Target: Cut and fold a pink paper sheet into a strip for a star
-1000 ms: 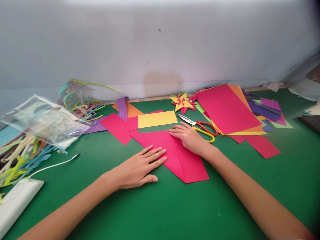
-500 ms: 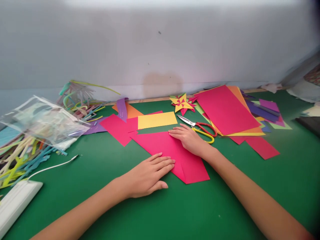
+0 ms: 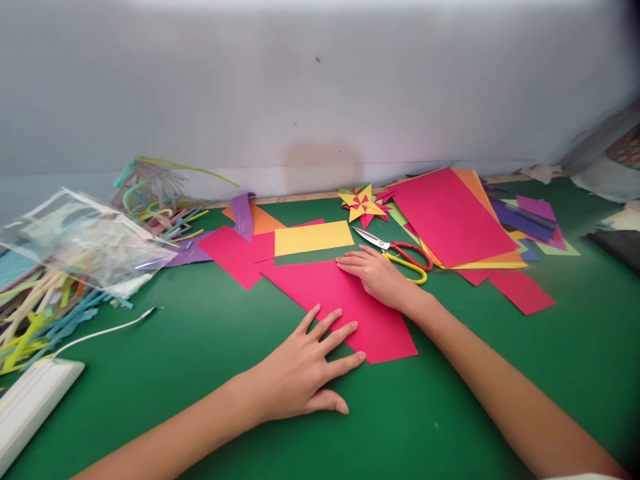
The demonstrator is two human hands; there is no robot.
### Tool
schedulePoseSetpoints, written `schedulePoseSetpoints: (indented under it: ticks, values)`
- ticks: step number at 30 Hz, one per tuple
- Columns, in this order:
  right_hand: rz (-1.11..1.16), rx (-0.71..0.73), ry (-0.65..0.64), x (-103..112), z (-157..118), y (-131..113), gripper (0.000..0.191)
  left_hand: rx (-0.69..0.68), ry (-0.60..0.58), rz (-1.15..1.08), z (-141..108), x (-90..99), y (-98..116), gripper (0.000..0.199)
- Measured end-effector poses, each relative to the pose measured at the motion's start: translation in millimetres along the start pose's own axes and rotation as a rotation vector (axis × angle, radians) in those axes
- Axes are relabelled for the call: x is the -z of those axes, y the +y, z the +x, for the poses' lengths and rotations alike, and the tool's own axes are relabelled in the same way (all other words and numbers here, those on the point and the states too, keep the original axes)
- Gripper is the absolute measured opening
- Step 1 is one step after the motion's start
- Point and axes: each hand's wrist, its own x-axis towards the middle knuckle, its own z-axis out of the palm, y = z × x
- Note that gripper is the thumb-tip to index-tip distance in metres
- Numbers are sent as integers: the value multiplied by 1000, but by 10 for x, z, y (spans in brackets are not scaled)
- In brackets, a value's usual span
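A folded sheet of red paper (image 3: 320,283) lies flat on the green table (image 3: 400,427). My left hand (image 3: 305,373) is open, its fingers spread with the tips on the paper's lower left folded edge and the thumb over the table. Across the paper's upper right part rests my right hand (image 3: 377,277), fingers stretched out and close together, palm down. Scissors (image 3: 400,253) with one red and one yellow handle lie partly open just beyond my right hand. Behind the folded sheet is a yellow paper rectangle (image 3: 314,238) on red pieces.
A stack of coloured paper (image 3: 455,217) stands at the back right, beside a yellow and red paper star (image 3: 364,205). Red scraps (image 3: 523,292) lie in front. At left are a clear plastic bag (image 3: 95,240), many pipe cleaners and a white device (image 3: 40,400) with a cable.
My left hand has spread its fingers and slid slightly down and right along the folded edge. The right hand stays in place on the paper.
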Motion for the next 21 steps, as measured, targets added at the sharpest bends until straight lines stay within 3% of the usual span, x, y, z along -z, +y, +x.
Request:
schedulePoseSetpoints:
  ticks: [15,18,21]
  values:
    - [18,-3,6,0,-7,-7,64,-43,45,-76,29,-34,83,73]
    - [11,-6,9,-14,-16,-9,64,-62,33,-89,27,20,27,73]
    - [7,-13,6,-36,-24,-8,59,4,4,-58,30,68,-134,78]
